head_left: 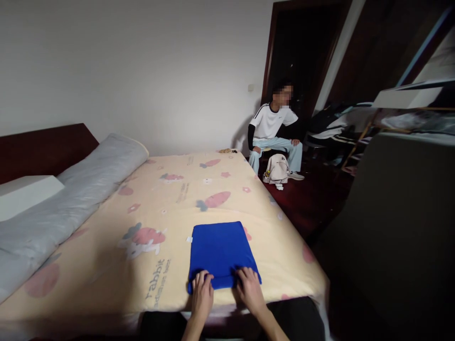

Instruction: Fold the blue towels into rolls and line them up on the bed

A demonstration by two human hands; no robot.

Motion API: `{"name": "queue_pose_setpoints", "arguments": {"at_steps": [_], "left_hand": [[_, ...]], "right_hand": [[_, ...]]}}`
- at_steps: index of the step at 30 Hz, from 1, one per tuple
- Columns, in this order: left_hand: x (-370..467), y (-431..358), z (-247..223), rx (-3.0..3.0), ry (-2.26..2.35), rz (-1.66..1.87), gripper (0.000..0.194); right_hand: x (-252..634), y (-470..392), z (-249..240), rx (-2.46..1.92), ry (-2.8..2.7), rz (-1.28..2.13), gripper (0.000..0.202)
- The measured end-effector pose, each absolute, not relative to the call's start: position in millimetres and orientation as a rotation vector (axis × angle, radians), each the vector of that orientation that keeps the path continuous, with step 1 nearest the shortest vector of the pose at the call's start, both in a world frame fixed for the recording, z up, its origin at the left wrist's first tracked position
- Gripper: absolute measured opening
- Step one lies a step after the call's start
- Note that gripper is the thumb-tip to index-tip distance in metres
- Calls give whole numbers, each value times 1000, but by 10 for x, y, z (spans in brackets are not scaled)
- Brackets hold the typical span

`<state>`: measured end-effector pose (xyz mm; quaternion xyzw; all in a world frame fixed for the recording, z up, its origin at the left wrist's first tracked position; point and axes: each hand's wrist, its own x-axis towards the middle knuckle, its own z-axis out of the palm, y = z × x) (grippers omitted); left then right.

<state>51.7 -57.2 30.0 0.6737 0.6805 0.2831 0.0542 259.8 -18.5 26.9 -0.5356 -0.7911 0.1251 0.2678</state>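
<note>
A blue folded cloth [222, 248] lies flat on the bed near its front edge, with a small white tag [189, 239] sticking out on the left side. Its near edge is turned over in a narrow strip. At the left end of that strip, my left hand [202, 291] has its fingers curled over the fabric. My right hand [250, 289] grips the strip's right end in the same way. The thumbs and the underside of the cloth are partly hidden.
A bed [174, 199] with a rabbit-and-carrot sheet spreads around the cloth. Along its left side lie a long grey bedding roll [85, 194] and a white box [30, 194]. A person [272, 125] sits beyond the far right corner, a white backpack [277, 168] at their feet.
</note>
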Motion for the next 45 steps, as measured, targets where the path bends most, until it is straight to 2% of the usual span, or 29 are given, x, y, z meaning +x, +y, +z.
{"name": "queue_pose_setpoints", "arguments": {"at_steps": [3,8,12,19,21,26,36,38,43,45], "left_hand": [[720,-499,253,2078,1993,850,42],[648,-454,207,2066,2075,828,34],[378,-480,229,2054,2056,783,28],[371,-491,225,2067,2152,774,41],[526,-493,269,2085,2087,770,45],[794,-434,360,2112,1874,664,39],[107,-402,188,2043,2431,606,41],[212,-383,218,2086,2397,618,42],[704,-216,244,2233,1937,522,48],[733,-157,219,2209,1926,440,50]], "right_hand": [[2352,-226,360,-1310,-2214,481,33],[2239,-186,374,-1347,-2230,586,31],[2406,-98,267,-1414,-2198,523,25],[2612,-40,163,-1526,-2049,320,37],[2542,-74,254,-1445,-2140,416,41],[2285,-97,428,-1312,-2331,691,35],[2762,184,217,-1823,-2079,312,43],[2686,146,259,-1734,-2135,315,44],[2211,34,373,-1352,-2431,552,46],[2171,70,374,-1313,-2479,591,46]]}}
